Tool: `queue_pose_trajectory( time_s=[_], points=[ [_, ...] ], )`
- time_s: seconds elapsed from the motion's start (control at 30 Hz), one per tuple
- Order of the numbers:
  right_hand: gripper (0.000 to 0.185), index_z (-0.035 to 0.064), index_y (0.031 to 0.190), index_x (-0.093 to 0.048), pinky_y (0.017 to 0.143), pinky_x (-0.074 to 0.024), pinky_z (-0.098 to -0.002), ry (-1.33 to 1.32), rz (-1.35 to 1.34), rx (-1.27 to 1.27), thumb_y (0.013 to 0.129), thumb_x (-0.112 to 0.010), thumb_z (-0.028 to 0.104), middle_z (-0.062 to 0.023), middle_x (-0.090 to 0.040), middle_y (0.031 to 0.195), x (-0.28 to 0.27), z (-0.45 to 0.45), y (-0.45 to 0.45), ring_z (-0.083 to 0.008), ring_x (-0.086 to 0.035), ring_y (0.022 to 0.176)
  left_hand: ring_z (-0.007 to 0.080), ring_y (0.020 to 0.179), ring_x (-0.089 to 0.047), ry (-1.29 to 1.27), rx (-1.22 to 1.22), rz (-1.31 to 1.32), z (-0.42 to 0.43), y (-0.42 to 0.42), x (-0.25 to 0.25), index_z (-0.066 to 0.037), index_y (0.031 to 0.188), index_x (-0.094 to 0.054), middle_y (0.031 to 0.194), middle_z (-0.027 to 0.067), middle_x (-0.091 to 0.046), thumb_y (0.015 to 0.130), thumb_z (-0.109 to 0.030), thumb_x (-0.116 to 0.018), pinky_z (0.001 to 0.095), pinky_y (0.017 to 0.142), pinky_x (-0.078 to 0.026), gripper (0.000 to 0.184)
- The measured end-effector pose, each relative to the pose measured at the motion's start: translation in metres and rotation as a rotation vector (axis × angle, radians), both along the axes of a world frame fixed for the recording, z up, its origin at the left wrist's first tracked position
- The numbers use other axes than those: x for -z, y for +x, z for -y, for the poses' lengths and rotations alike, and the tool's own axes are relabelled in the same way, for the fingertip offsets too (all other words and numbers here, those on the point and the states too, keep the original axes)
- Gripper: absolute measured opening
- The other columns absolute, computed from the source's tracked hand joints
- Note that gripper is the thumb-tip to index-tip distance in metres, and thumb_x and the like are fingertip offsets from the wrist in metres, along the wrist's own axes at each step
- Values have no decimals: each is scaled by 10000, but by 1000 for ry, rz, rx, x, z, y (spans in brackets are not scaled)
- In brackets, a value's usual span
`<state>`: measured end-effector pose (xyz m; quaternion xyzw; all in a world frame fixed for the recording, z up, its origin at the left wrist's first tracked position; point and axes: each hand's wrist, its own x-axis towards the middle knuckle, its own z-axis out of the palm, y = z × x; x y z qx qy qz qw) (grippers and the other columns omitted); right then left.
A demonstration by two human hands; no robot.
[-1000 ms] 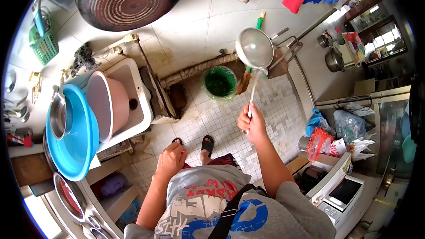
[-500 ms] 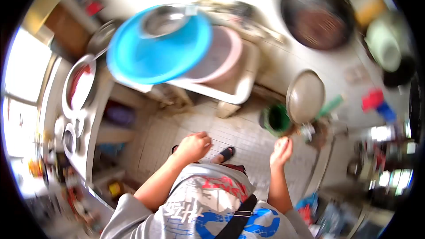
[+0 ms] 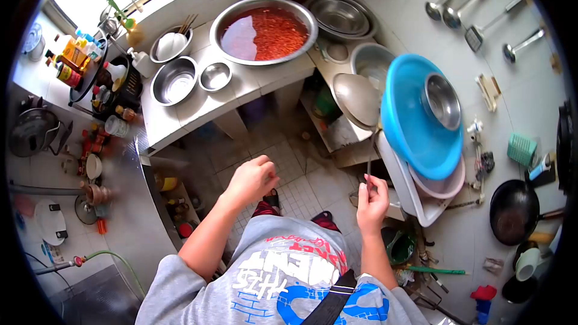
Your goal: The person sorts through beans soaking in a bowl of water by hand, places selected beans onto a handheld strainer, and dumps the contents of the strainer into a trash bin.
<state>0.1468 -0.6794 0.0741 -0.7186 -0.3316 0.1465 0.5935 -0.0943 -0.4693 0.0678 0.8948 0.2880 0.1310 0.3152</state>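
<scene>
A long-handled strainer (image 3: 356, 97) is in my right hand (image 3: 373, 202), its handle rising from my fingers and its round bowl up beside the blue basin (image 3: 415, 121). My left hand (image 3: 253, 177) is in front of my body with its fingers curled in and touches nothing that shows; whether anything small is inside cannot be seen. Beyond both hands, a large metal basin (image 3: 283, 36) of liquid and small red pieces stands on the tiled counter (image 3: 198, 114). A small metal bowl (image 3: 443, 101) lies in the blue basin.
Two metal bowls (image 3: 174, 82) (image 3: 215, 76) stand near the counter's front edge. The white sink (image 3: 409, 195) is at the right under a pink basin (image 3: 442, 180). Bottles (image 3: 72, 51) crowd the left side. A wok (image 3: 513, 212) hangs on the right wall.
The view has swung left from the wall and green bin to the counter. My right hand has carried the strainer along, from over the bin to beside the blue basin.
</scene>
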Motion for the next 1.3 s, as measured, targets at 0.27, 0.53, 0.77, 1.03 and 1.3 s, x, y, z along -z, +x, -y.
queue_pose_trajectory(
  time_s=[0.27, 0.53, 0.77, 1.03, 1.3],
  points=[
    [331, -24, 1322, -533, 513, -400, -201, -36, -334, -89, 1003, -602, 34, -24, -527, 1020, 2, -145, 4, -36, -492, 618, 328, 818, -684, -53, -319, 5, -72, -66, 13, -34, 895, -672, 984, 112, -639, 859, -72, -702, 413, 726, -566, 61],
    [291, -14, 1306, -557, 479, -389, -224, 18, -473, -126, 1022, -557, 48, -37, -539, 1008, 13, -281, 67, -45, -469, 580, 253, 784, -672, -162, -413, -34, -137, -32, 10, -17, 1004, -671, 973, 107, -626, 859, 15, -680, 352, 708, -546, 149],
    [291, -33, 1298, -551, 487, -400, -225, -24, -508, -168, 1033, -564, 88, -51, -561, 1021, 15, -351, 103, -45, -474, 573, 251, 733, -654, -110, -417, 66, -223, 33, 8, -28, 996, -671, 913, 105, -634, 879, -33, -701, 361, 671, -535, 122],
    [332, -52, 1321, -535, 508, -418, -228, -137, -503, -175, 1033, -584, 105, -48, -564, 985, 18, -377, 119, -59, -502, 588, 250, 700, -646, -248, -379, 242, -340, 151, 29, 13, 944, -691, 796, 141, -673, 885, -137, -746, 361, 644, -511, 170],
    [336, -43, 1331, -543, 493, -392, -211, -266, -469, -42, 1025, -593, 86, -29, -555, 992, -5, -393, 108, -40, -489, 593, 383, 900, -691, -153, -396, 52, -435, 267, 89, 43, 956, -697, 925, 229, -705, 813, -221, -801, 461, 824, -548, 318]
  ],
)
